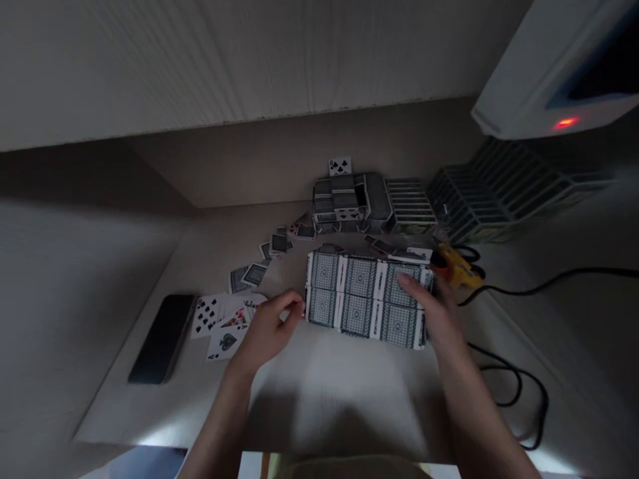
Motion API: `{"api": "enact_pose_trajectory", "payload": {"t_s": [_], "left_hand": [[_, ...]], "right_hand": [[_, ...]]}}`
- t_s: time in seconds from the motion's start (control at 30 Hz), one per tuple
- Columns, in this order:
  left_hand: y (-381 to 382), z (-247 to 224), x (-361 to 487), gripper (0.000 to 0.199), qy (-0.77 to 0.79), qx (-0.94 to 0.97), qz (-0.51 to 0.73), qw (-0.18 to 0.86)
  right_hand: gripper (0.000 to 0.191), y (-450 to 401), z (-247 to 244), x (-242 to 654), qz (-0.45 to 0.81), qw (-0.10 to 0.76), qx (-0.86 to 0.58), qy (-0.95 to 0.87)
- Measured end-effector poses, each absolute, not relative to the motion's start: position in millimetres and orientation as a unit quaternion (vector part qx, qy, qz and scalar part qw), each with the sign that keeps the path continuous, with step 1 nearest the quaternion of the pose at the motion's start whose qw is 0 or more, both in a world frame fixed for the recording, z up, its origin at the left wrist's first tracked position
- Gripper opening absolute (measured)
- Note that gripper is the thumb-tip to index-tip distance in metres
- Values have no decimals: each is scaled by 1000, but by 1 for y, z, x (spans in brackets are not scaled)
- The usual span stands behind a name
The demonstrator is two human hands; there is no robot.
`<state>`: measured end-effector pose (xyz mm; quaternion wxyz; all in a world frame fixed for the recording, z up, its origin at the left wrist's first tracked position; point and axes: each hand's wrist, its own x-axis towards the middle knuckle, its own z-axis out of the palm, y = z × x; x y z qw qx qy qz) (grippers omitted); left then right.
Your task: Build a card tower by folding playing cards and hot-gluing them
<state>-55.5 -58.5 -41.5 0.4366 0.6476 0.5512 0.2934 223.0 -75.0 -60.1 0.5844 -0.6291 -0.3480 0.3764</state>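
A long block built from folded playing cards (359, 296), with patterned green-grey backs and white seams, is held tilted above the table. My right hand (436, 309) grips its right end, thumb lying on top and the other fingers mostly hidden behind. At the left end, my left hand (274, 326) is closed in a pinch right at the block's edge; whether anything is between the fingertips cannot be made out. Loose face-up playing cards (228, 342), an ace of spades among them, lie beside my left wrist. Face-down cards (253, 274) are scattered further back.
A black phone (162, 339) lies at the left. Behind the block stand a card-built model (339, 199) and slatted card structures (412, 203). A yellow corded tool (462, 266), resembling a glue gun, and a black cable (536, 386) are at the right. A white device (544, 86) overhangs the upper right.
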Motion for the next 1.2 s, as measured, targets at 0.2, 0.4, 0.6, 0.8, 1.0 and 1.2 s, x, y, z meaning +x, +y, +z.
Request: {"api": "enact_pose_trajectory", "payload": {"t_s": [0.2,0.4,0.6,0.8,1.0,1.2], "left_hand": [[-39,-59,-54,36,484,558,343,581],[-37,-60,-51,63,432,486,355,672],[-41,-51,-52,57,393,423,362,732],[-46,-41,-49,57,405,357,371,755],[-59,-32,-44,67,430,371,400,720],[-76,-9,-38,71,438,479,460,606]], "right_hand": [[46,-71,-66,227,439,603,-602,-287],[49,-70,-71,226,451,621,-583,-267],[49,-71,-75,224,467,640,-562,-238],[41,-74,-70,220,475,661,-541,-210],[39,-75,-77,221,464,693,-518,-190],[50,-76,-86,226,466,702,-485,-235]]}}
